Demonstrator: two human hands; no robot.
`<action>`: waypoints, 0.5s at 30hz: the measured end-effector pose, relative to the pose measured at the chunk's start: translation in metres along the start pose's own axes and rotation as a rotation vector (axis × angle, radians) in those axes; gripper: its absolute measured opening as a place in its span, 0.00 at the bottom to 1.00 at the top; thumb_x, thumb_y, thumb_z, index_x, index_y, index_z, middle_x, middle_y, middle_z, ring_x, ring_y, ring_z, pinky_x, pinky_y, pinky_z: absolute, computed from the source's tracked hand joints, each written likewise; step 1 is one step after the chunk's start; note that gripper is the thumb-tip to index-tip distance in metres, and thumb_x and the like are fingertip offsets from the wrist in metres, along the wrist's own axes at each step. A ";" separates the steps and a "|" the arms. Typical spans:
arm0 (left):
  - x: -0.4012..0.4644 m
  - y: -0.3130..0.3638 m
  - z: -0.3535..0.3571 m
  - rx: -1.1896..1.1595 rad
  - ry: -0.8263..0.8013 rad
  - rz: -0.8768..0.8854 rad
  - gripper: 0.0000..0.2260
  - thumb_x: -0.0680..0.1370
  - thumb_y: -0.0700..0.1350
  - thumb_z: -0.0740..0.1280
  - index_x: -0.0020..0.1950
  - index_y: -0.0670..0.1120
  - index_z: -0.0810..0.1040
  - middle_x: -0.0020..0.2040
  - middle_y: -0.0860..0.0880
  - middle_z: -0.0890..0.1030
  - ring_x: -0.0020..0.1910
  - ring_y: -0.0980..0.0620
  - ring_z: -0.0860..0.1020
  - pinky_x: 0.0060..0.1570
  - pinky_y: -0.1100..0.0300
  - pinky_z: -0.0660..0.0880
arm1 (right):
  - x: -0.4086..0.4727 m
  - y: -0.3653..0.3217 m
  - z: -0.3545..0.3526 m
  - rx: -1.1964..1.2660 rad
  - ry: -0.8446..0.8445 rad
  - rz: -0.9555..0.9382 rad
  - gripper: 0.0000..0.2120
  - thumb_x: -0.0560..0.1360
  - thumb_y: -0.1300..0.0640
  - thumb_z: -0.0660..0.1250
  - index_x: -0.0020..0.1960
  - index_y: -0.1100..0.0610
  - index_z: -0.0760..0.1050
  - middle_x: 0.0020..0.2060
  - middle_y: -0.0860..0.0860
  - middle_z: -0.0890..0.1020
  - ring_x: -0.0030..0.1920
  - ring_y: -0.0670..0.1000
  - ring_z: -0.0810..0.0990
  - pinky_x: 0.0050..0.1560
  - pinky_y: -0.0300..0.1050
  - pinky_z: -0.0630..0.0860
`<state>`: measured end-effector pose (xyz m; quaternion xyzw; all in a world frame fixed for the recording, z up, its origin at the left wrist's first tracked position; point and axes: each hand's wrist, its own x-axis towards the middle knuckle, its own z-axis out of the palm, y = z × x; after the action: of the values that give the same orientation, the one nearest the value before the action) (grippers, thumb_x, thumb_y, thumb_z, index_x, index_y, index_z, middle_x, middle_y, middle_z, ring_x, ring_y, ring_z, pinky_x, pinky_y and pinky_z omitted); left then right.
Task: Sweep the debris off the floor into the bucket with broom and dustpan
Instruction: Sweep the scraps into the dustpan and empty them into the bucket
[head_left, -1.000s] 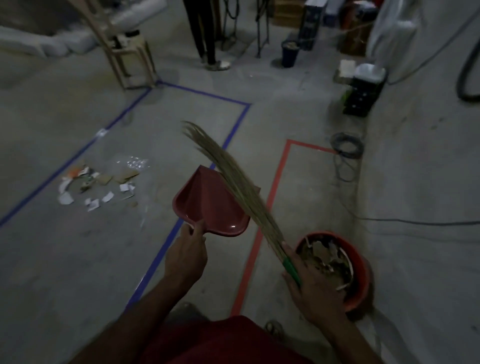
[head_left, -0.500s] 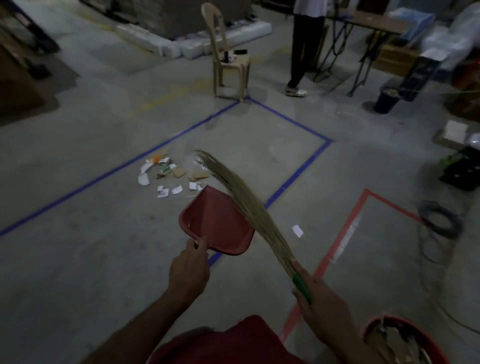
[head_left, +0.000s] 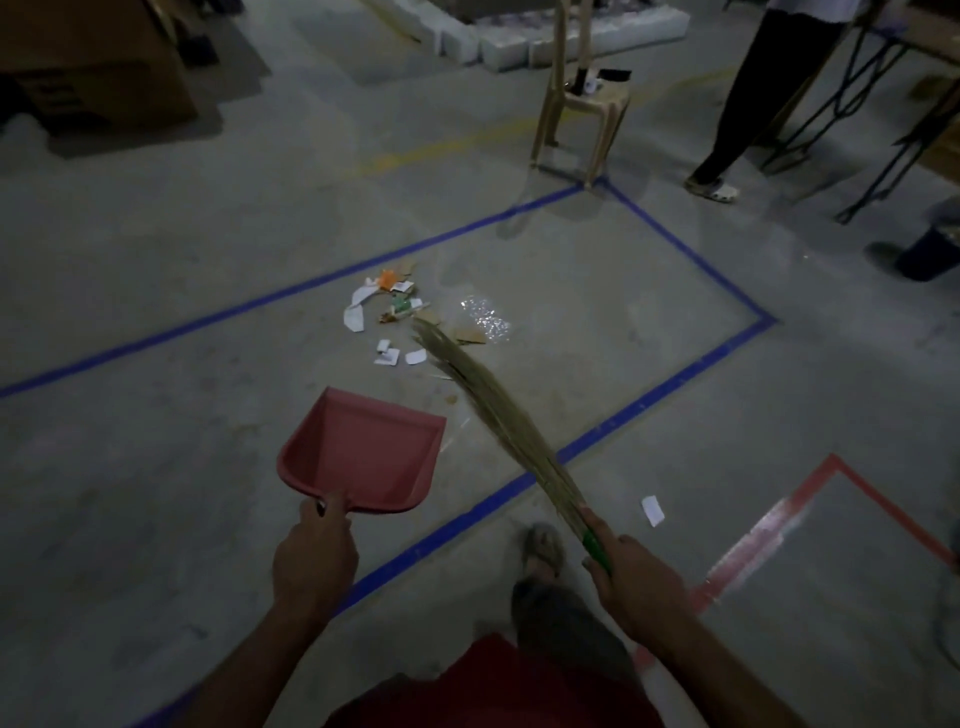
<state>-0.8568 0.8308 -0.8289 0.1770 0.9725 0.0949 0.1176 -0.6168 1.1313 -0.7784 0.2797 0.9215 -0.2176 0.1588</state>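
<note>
While left hand (head_left: 316, 556) grips dustpan (head_left: 363, 457) handle and right hand (head_left: 631, 582) clamps broom (head_left: 498, 415), debris (head_left: 400, 322) lies centre frame. Bucket out of view. Risk: hard stroke scatters light paper past pan; stray scrap (head_left: 652, 510) lower right missed.

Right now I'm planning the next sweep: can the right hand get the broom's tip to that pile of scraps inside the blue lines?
Probably yes. The right hand grips the broom, whose tip already lies at the debris pile's near edge, with only bare floor between.
</note>
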 end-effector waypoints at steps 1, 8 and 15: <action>0.010 0.001 0.004 0.000 -0.009 -0.019 0.15 0.79 0.42 0.66 0.66 0.46 0.73 0.49 0.42 0.73 0.32 0.43 0.74 0.28 0.56 0.68 | 0.021 0.003 -0.002 -0.017 -0.038 -0.007 0.32 0.73 0.26 0.40 0.74 0.31 0.37 0.45 0.48 0.72 0.40 0.47 0.75 0.38 0.40 0.73; 0.101 0.029 0.058 -0.009 -0.098 -0.115 0.17 0.80 0.44 0.64 0.69 0.50 0.68 0.47 0.45 0.71 0.34 0.45 0.73 0.31 0.53 0.71 | 0.208 0.046 0.034 -0.148 -0.332 0.000 0.31 0.83 0.44 0.53 0.80 0.39 0.41 0.55 0.53 0.75 0.50 0.56 0.79 0.51 0.49 0.77; 0.204 0.109 0.128 -0.019 -0.252 -0.236 0.25 0.77 0.42 0.67 0.73 0.56 0.67 0.46 0.49 0.69 0.35 0.44 0.78 0.29 0.53 0.74 | 0.438 0.111 0.087 -0.361 -0.629 -0.063 0.20 0.82 0.49 0.54 0.74 0.48 0.64 0.58 0.54 0.78 0.44 0.52 0.76 0.46 0.46 0.71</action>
<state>-0.9738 1.0241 -0.9661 0.0708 0.9632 0.0669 0.2505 -0.8845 1.3674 -1.0685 0.1381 0.8592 -0.1315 0.4747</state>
